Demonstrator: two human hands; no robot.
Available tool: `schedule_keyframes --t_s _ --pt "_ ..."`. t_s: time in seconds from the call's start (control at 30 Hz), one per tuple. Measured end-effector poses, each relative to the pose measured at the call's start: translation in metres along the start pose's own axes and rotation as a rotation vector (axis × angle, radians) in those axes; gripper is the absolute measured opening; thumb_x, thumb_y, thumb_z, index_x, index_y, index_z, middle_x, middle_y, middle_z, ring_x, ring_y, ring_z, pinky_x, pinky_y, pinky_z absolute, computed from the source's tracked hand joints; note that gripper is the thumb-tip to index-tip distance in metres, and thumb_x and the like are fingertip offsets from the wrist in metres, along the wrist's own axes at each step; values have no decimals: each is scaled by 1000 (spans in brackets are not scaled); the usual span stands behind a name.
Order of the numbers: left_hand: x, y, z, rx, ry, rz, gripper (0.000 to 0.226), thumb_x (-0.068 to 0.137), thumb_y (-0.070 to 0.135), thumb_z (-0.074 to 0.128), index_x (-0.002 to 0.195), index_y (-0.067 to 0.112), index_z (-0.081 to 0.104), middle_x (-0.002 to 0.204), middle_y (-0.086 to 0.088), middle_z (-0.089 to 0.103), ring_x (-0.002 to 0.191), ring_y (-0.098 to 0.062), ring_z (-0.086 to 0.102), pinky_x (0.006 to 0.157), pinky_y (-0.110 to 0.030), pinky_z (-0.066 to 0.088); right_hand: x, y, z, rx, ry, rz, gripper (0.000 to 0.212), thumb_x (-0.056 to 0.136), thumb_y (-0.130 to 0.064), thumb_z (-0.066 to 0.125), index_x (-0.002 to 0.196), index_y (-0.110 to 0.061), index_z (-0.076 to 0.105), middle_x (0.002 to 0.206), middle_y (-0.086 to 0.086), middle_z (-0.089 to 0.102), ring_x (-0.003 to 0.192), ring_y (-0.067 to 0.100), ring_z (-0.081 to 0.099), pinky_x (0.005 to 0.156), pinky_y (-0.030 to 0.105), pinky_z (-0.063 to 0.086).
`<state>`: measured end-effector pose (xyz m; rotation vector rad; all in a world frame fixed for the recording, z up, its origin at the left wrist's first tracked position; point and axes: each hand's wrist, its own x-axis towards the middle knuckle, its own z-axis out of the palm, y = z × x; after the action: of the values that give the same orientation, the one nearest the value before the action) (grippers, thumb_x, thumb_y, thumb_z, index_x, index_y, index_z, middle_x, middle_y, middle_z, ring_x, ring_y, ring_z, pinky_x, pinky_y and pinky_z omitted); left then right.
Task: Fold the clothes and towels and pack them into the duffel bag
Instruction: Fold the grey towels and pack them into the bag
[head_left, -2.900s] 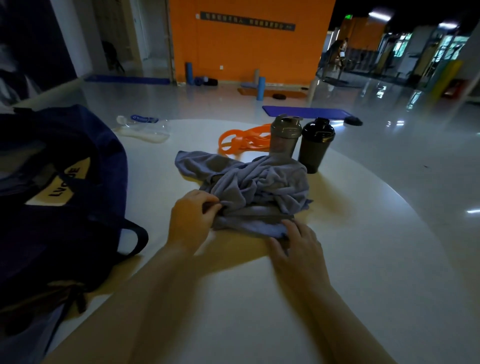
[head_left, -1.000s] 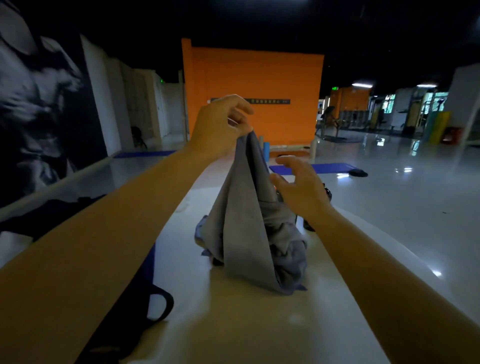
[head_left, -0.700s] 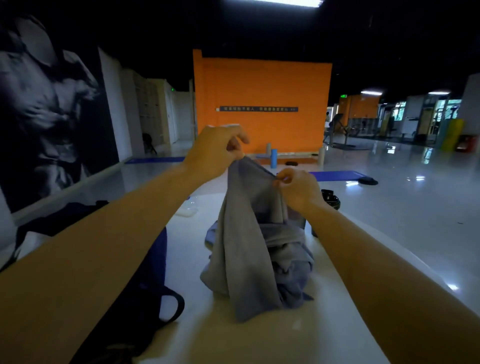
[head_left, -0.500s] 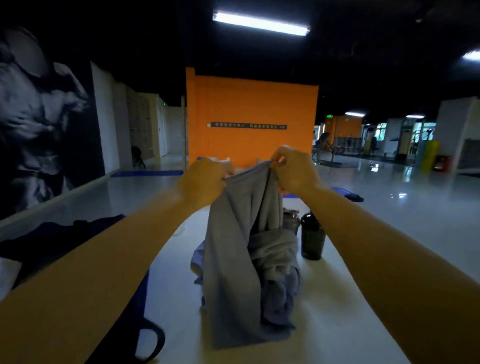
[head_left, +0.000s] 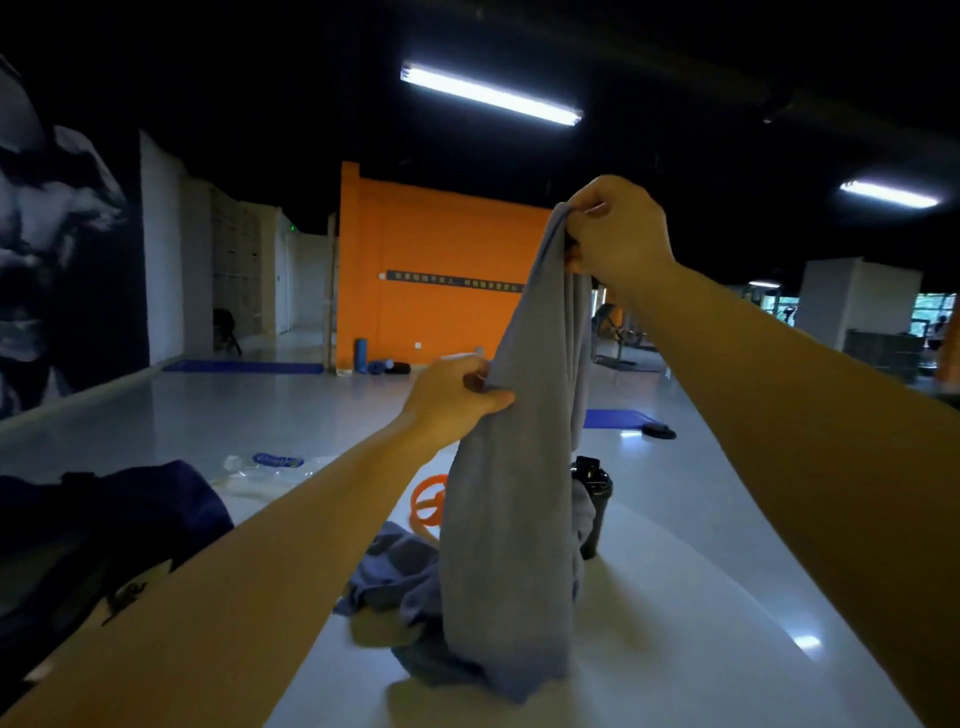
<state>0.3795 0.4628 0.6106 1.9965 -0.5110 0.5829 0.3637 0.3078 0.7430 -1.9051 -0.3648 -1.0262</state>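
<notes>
A grey towel (head_left: 511, 545) hangs in a long column above the white table (head_left: 691, 623), its lower end still bunched on the tabletop. My right hand (head_left: 615, 231) pinches the towel's top corner high up. My left hand (head_left: 452, 397) grips the towel's left edge lower down, about a forearm's length below the right. A bluish-grey cloth (head_left: 395, 571) lies crumpled on the table behind the towel's foot. The dark navy duffel bag (head_left: 93, 540) sits at the table's left side, partly hidden by my left arm.
A black shaker bottle (head_left: 595, 499) stands just right of the hanging towel. An orange resistance band (head_left: 428, 501) and a clear plastic water bottle (head_left: 270, 462) lie further back on the table. Beyond is a gym floor with blue mats and an orange wall.
My right hand has risen well above the left with the towel's corner, and my left hand has slid down its edge. The towel now hangs longer and straighter.
</notes>
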Motion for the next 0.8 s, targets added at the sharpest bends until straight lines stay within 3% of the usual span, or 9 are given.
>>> schedule_keyframes --t_s 0.13,0.27,0.4,0.5,0.67,0.73,0.8 --pt "4 6 -25 125 186 90 16 82 10 72 95 1 70 96 -15 67 88 -26 59 82 -38 48 7 -4 -19 -59 27 -67 22 90 -11 57 80 -29 57 100 8 65 92 26 65 81 42 56" --pt "2 12 -65 199 313 132 20 83 9 72 101 0 71 98 -15 67 87 -21 56 81 -33 47 0 -2 -34 -161 7 -115 9 93 -11 56 93 -20 58 103 9 64 94 25 63 85 40 55" --pt "-11 22 -91 229 336 118 16 87 15 68 100 6 71 92 -1 61 84 -15 54 61 -13 39 -12 -7 -43 -222 -23 -124 8 94 -12 56 94 -20 58 102 9 64 92 27 64 85 41 55" --pt "-23 28 -108 243 358 122 16 88 17 67 102 9 71 92 -1 60 82 -14 54 58 -2 37 -22 -9 -48 -323 -59 -148 9 93 -10 57 99 -13 63 97 8 63 89 27 64 84 42 55" --pt "-53 44 -127 276 331 115 18 89 13 66 104 6 70 93 -3 61 73 -4 52 60 -1 38 -47 -8 -59 -539 -178 -166 10 92 -9 57 99 -11 64 97 8 63 82 22 60 76 36 54" --pt "-73 46 -125 217 285 70 17 88 14 67 103 6 70 96 -4 63 78 -9 55 64 -4 40 -69 -3 -63 -517 -190 -149 10 91 -10 58 99 -10 65 97 10 64 81 23 60 77 39 54" --pt "-114 41 -116 166 205 14 7 87 15 68 93 16 70 92 2 66 78 -3 58 68 -7 44 -110 10 -68 -467 -240 -129 8 91 -11 59 97 -11 65 89 5 61 80 22 60 80 38 52"
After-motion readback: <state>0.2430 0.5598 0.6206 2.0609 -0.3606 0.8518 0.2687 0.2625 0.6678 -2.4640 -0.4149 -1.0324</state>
